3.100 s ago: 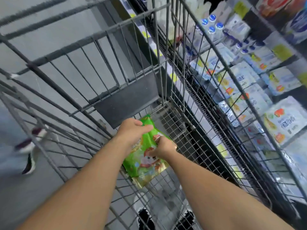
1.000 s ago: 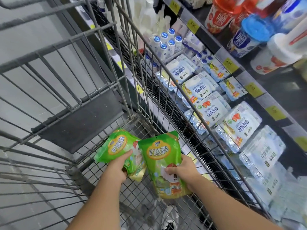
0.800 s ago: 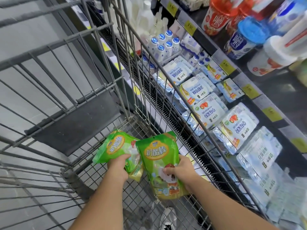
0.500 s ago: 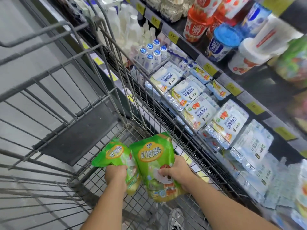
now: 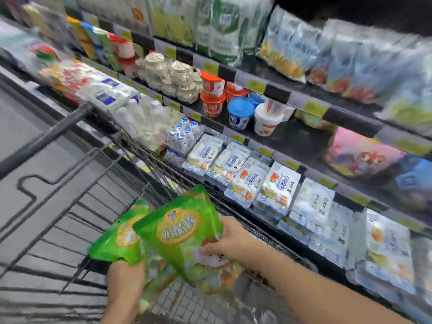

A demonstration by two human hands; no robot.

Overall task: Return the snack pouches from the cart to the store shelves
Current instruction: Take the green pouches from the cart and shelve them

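Your left hand gripped one green pouch. Your right hand pinched another pouch. Both were above the cart, beside the shelves.

This is a shop — a supermarket's chilled aisle. Dark tiered shelves run along the right, edged with yellow price tags and stocked with yogurt cups, small white bottles and wrapped multipacks. A wire shopping cart stands near on the left — on a grey floor.
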